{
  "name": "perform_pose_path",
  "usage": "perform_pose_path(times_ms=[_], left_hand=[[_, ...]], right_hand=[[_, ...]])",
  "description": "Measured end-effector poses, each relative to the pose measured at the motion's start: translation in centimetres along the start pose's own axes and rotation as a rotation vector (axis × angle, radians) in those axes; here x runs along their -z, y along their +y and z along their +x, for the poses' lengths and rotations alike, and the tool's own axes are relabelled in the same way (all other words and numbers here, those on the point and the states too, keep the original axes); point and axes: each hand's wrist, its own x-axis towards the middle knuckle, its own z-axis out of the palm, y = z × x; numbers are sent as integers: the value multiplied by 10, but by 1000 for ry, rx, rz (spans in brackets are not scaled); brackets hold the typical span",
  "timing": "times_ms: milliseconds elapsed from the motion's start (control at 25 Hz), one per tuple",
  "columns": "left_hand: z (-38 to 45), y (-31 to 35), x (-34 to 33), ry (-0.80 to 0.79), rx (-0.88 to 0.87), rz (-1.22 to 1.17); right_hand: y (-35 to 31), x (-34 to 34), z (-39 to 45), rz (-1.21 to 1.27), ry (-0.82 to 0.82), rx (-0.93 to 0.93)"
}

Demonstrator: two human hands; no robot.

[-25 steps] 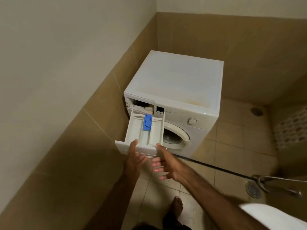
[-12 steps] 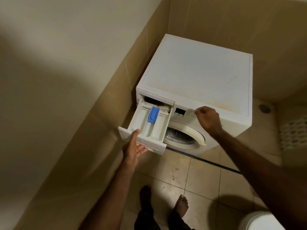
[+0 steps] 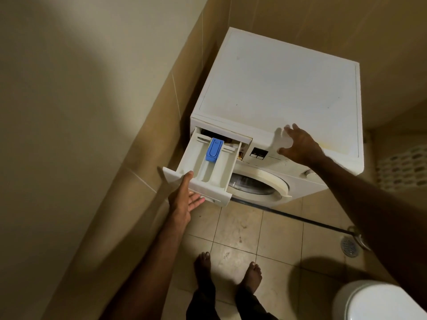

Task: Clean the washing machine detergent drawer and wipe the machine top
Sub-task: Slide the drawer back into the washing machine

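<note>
A white front-loading washing machine (image 3: pixel 277 84) stands in the tiled corner. Its detergent drawer (image 3: pixel 208 169) is pulled far out at the front left and has a blue insert (image 3: pixel 214 150) in the middle compartment. My left hand (image 3: pixel 184 199) holds the drawer's front panel, thumb on the top edge and fingers underneath. My right hand (image 3: pixel 300 146) hovers with spread fingers over the machine's front top edge, just right of the small control display (image 3: pixel 258 153). The round door (image 3: pixel 258 183) sits below the panel.
The tiled wall runs close along the machine's left side. A dark hose (image 3: pixel 300 219) crosses the floor toward a floor drain (image 3: pixel 350 247). A white toilet lid (image 3: pixel 379 301) shows at the bottom right. My bare feet (image 3: pixel 228 273) stand on the beige tiles.
My right hand left the drawer front, rose to the control panel and now spreads over the machine's top edge. The camera moved closer and higher. My left hand kept its hold on the drawer.
</note>
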Motion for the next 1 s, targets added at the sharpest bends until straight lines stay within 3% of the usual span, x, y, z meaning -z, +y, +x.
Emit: perform_pose_path(times_ms=[160, 320, 1000], left_hand=[[2, -3, 0, 1, 15, 0], [0, -5, -8, 4, 44, -28], [2, -9, -18, 15, 50, -64]], right_hand=[[9, -16, 13, -75, -83, 30], [15, -30, 12, -190, -68, 39], [11, -20, 14, -182, -126, 48]])
